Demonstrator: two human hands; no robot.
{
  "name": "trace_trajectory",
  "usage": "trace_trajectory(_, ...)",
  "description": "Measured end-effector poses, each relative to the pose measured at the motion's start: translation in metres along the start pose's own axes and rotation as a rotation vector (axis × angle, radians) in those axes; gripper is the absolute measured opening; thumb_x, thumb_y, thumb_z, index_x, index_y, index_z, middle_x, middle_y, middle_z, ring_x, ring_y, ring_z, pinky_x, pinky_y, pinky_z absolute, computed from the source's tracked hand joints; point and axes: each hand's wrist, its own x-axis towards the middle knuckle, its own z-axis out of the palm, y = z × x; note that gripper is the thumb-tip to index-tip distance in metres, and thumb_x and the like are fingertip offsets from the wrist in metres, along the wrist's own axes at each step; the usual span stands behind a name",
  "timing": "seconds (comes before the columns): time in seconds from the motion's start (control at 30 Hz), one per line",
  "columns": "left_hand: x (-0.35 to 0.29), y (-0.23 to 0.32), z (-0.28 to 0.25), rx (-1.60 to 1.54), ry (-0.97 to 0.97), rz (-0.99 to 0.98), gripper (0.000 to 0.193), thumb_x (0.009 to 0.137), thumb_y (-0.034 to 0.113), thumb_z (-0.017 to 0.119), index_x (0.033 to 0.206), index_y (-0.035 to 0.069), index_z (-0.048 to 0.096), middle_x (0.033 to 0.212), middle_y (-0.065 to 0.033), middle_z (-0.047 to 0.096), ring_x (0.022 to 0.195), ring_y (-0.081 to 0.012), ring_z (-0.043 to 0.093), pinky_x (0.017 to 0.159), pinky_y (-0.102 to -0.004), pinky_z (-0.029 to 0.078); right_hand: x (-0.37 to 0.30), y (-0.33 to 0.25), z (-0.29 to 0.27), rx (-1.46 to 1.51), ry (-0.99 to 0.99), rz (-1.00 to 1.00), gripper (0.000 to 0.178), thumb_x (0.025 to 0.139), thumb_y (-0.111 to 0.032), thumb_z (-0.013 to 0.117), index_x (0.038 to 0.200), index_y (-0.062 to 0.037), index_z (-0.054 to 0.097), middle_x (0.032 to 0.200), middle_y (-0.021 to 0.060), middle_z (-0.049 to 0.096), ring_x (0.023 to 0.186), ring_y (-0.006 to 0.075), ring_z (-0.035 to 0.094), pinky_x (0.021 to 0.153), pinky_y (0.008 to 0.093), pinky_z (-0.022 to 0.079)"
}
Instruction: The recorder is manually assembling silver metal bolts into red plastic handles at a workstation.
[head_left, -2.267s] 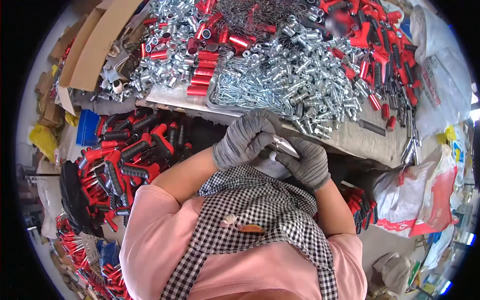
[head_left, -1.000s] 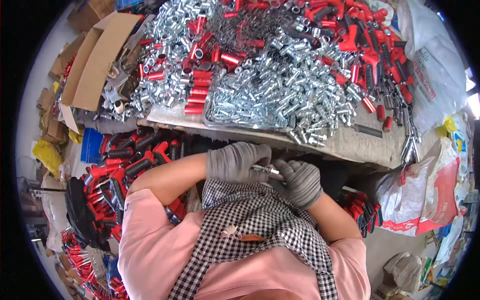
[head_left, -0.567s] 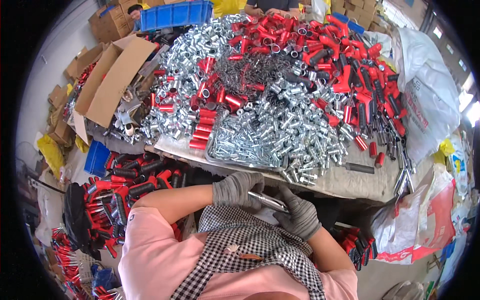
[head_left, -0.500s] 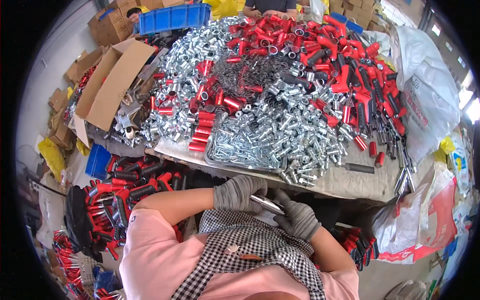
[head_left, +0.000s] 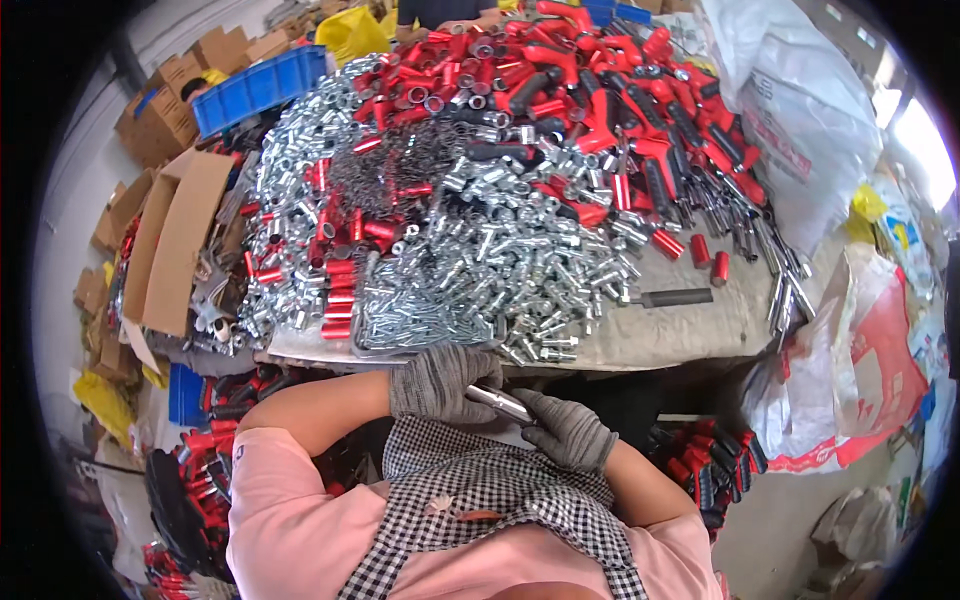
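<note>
A shiny metal tube point(head_left: 500, 403) spans the gap between my two gloved hands, just below the table's front edge. My left hand point(head_left: 440, 385), in a grey knit glove, is closed around its left end. The fingers of my right hand point(head_left: 568, 428) are wrapped on its other end; palm and part of the grip are hidden. Nearest on the table are small metal pins point(head_left: 425, 308) in a shallow tray and a heap of threaded metal fittings point(head_left: 545, 270). Red sleeves point(head_left: 340, 297) lie stacked left of the pins.
Tangled dark springs point(head_left: 385, 170) and red-and-black handles point(head_left: 650, 120) cover the table behind. A flat dark bar point(head_left: 678, 297) lies at right, near a white sack point(head_left: 800, 140). More red-handled tools point(head_left: 705, 465) sit below at right. Another person point(head_left: 445, 15) is across the table.
The view has shifted, so the table appears further left. My hands still hold the metal tube, and its right end now sits at my right fingertips.
</note>
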Motion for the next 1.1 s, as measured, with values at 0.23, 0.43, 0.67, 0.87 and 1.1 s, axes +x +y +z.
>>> trace_trajectory(0.23, 0.049, 0.009, -0.02, -0.137, 0.028, 0.149, 0.029, 0.077, 0.03, 0.07, 0.087, 0.004, 0.062, 0.075, -0.0109, 0.065, 0.072, -0.0234, 0.065, 0.065, -0.0337, 0.05, -0.019, -0.003, -0.02, 0.137, 0.237, -0.056, 0.053, 0.087, -0.019, 0.057, 0.134, -0.0022, 0.04, 0.104, 0.0212, 0.064, 0.096, 0.0366, 0.063, 0.082, 0.0391, 0.051)
trace_trajectory(0.43, 0.155, -0.055, -0.04, 0.465, 0.494, 0.822, 0.018, 0.086, 0.015, 0.061, 0.099, 0.003, 0.06, 0.088, -0.0096, 0.064, 0.079, -0.0235, 0.063, 0.07, -0.0334, 0.052, -0.016, 0.048, -0.027, 0.396, 0.519, -0.08, 0.05, 0.091, -0.011, 0.053, 0.136, 0.0013, 0.037, 0.103, 0.0065, 0.06, 0.086, 0.0102, 0.057, 0.079, 0.0277, 0.048)
trace_trajectory(0.67, 0.262, -0.046, -0.105, 0.405, 0.369, -0.115, 0.036, 0.083, 0.033, 0.055, 0.101, 0.003, 0.064, 0.094, -0.0221, 0.065, 0.089, -0.0381, 0.063, 0.08, -0.0456, 0.049, 0.02, 0.104, -0.068, 0.462, 0.871, -0.196, 0.048, 0.094, -0.024, 0.051, 0.132, 0.0025, 0.04, 0.097, 0.0046, 0.056, 0.082, 0.0104, 0.052, 0.074, 0.0252, 0.045)
trace_trajectory(0.87, 0.278, -0.028, -0.071, 0.696, 0.065, -0.034, 0.033, 0.078, 0.032, 0.064, 0.097, 0.004, 0.063, 0.088, -0.0202, 0.064, 0.087, -0.0387, 0.061, 0.077, -0.0468, 0.048, 0.021, 0.113, -0.073, 0.41, 0.794, -0.119, 0.052, 0.093, -0.026, 0.053, 0.134, 0.0023, 0.039, 0.116, 0.0123, 0.058, 0.102, 0.0187, 0.055, 0.09, 0.0327, 0.044)
trace_trajectory(1.1, 0.261, -0.014, -0.069, 0.968, 0.094, -0.102, 0.021, 0.073, 0.016, 0.064, 0.092, 0.006, 0.068, 0.082, -0.0156, 0.067, 0.076, -0.032, 0.065, 0.066, -0.0443, 0.052, 0.022, 0.118, -0.072, 0.43, 0.754, -0.045, 0.055, 0.092, -0.029, 0.057, 0.134, 0.0015, 0.04, 0.107, 0.0094, 0.061, 0.089, 0.0153, 0.058, 0.077, 0.029, 0.048)
